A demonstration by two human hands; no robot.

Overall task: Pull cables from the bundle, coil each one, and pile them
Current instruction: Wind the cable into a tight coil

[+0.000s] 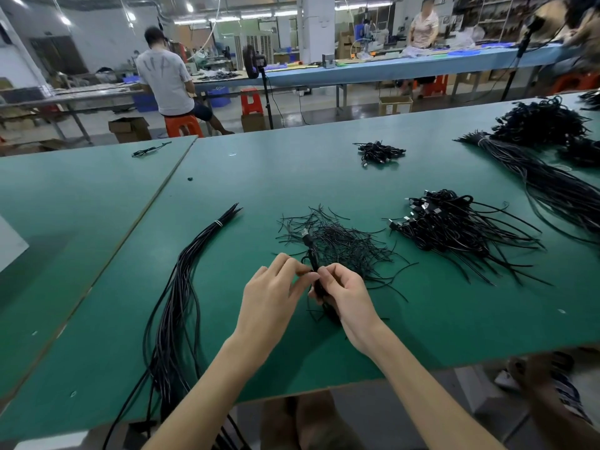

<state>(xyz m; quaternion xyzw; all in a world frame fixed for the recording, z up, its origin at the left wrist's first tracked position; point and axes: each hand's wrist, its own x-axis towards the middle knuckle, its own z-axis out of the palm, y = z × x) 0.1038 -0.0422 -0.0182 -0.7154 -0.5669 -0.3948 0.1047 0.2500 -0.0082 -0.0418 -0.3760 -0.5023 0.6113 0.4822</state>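
Observation:
My right hand (pixel 344 295) grips a coiled black cable (pixel 311 251) over the green table; its USB plug sticks up past my fingers. My left hand (pixel 272 287) pinches something thin at the coil's middle, fingertips touching it. Just behind the hands lies a heap of short black twist ties (pixel 344 243). A long bundle of black cables (pixel 177 306), bound with a white tie near its far end, runs along the left and hangs over the table's near edge. A pile of coiled cables (pixel 454 227) lies to the right.
A smaller pile of coiled cables (pixel 380 152) sits farther back. A second long bundle (pixel 545 177) and a big heap (pixel 539 121) fill the far right. A single cable (pixel 149 150) lies on the left table. People work at benches beyond.

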